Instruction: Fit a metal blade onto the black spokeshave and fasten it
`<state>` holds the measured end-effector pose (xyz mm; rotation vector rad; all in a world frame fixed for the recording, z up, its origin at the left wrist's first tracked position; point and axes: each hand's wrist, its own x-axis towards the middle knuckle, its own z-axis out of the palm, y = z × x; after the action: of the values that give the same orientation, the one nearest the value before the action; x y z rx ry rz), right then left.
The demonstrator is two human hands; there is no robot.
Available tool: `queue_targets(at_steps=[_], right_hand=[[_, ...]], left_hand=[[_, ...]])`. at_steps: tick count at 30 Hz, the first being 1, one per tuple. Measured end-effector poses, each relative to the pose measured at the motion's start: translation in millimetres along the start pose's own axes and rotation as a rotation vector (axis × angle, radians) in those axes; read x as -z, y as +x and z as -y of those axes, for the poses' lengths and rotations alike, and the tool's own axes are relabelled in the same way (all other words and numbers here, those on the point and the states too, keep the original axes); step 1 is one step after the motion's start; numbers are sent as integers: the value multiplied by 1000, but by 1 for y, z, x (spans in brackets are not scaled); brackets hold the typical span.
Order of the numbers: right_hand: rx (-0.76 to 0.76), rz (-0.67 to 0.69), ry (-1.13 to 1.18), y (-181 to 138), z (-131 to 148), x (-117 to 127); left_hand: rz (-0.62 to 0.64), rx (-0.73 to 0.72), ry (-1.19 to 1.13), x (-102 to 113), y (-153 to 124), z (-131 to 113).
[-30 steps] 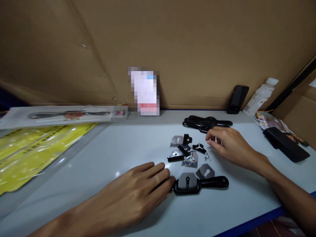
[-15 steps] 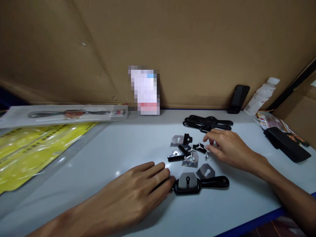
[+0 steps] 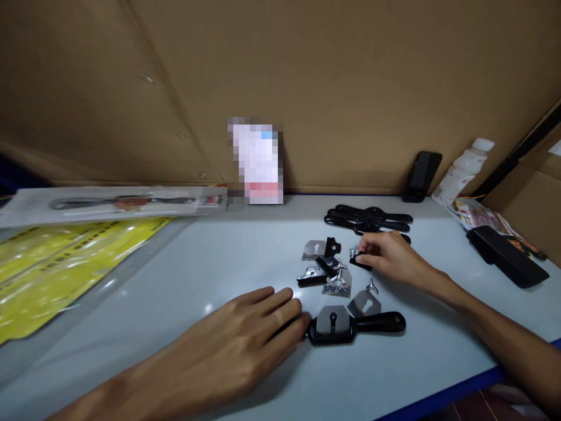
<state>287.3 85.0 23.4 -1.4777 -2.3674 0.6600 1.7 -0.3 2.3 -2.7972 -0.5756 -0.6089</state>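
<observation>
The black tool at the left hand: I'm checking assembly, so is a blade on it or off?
On: a grey blade lies across the middle of the black tool. Whether it is fastened, I cannot tell.

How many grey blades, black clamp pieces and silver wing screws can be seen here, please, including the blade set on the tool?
Grey blades: 4
Black clamp pieces: 4, one partly hidden by the right hand
Silver wing screws: 4
Total: 12

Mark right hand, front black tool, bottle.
Right hand [image 3: 392, 256], head view: back of the hand.
Front black tool [image 3: 356, 326], head view: where handle meets body.
Bottle [image 3: 463, 172], head view: middle of its side.
</observation>
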Motion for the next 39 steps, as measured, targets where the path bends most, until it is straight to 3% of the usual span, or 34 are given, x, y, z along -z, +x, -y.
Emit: queue_targets(at_steps=[4, 7, 10, 14, 20, 25, 29, 34, 36, 39], right_hand=[[-9, -93, 28, -1, 6, 10], [49, -147, 190, -12, 18, 14], [125, -16, 420, -25, 35, 6], [158, 78, 498, -37, 50, -10], [107, 141, 439, -40, 55, -17], [178, 121, 352, -45, 58, -21], [228, 4, 347, -44, 56, -14], [244, -209, 203, -33, 43, 15], [186, -183, 42, -30, 36, 28], [124, 45, -195, -30, 24, 42]], left_hand=[[15, 1, -9, 1, 1, 0], [24, -1, -16, 1, 1, 0], [22, 1, -17, 0, 1, 0], [11, 0, -5, -1, 1, 0], [22, -3, -13, -1, 1, 0], [14, 4, -16, 1, 1, 0], [13, -3, -1, 1, 0, 0], [21, -2, -2, 0, -1, 0], [28, -5, 1, 0, -1, 0], [33, -9, 6, 0, -2, 0]])
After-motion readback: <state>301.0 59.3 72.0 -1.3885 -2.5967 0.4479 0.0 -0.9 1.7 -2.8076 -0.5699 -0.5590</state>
